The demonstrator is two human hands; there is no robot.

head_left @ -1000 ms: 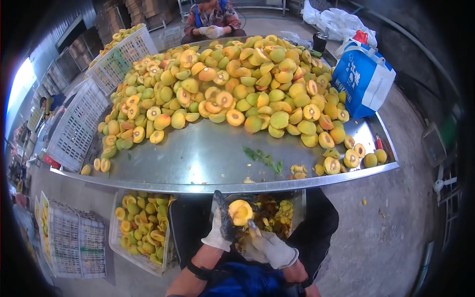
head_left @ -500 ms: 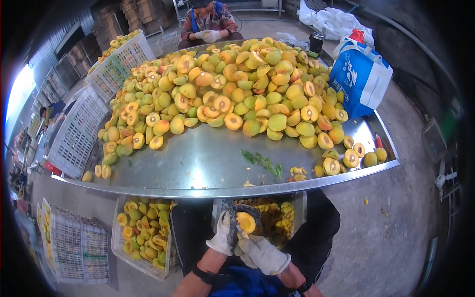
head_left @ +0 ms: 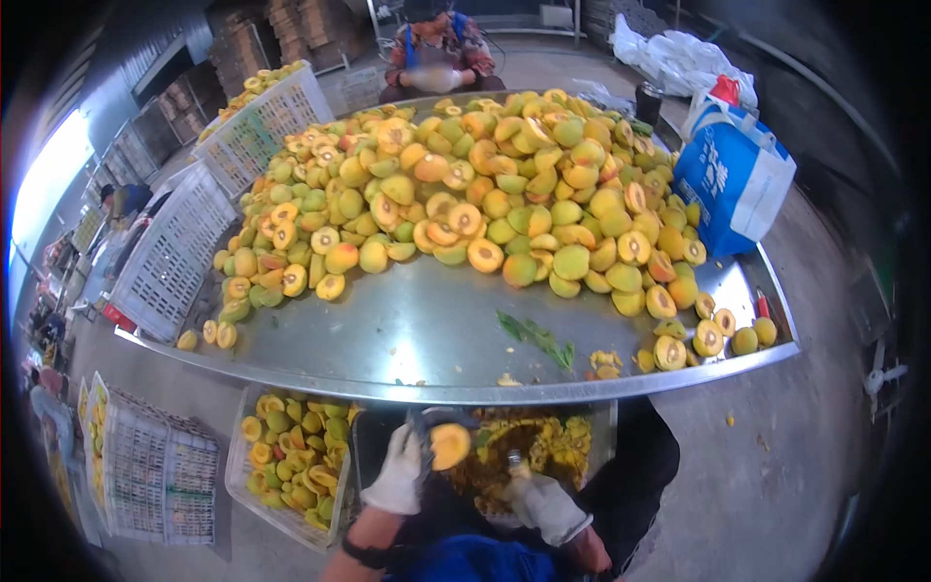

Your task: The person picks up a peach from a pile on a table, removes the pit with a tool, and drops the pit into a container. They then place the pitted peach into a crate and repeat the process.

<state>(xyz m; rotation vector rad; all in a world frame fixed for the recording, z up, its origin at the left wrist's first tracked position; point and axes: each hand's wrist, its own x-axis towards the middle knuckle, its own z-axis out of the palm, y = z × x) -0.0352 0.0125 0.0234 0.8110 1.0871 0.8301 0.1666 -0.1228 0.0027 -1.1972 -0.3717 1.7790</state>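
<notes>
My left hand (head_left: 396,475), in a white glove with dark fingers, grips a yellow peach half (head_left: 450,447) with its hollow cut face turned up. To its right, over a crate of yellow-brown scraps (head_left: 564,444), is my gloved right hand (head_left: 545,506). Its fingers are closed around a small tool (head_left: 516,460) with a shiny tip, apart from the fruit; the tool's exact kind is blurred. Left of my knees stands a white crate (head_left: 236,470) filled with peach halves (head_left: 296,436).
A metal table (head_left: 436,320) carries a large heap of halved peaches (head_left: 465,194). On its right stand a blue-and-white bag (head_left: 727,184) and a dark cup (head_left: 648,102). White crates (head_left: 170,257) line the left side. Another person (head_left: 441,53) sits across the table.
My hands have moved apart. The left carries the peach half to the left, while the right has drawn the tool away from it to the right. The view has shifted slightly.
</notes>
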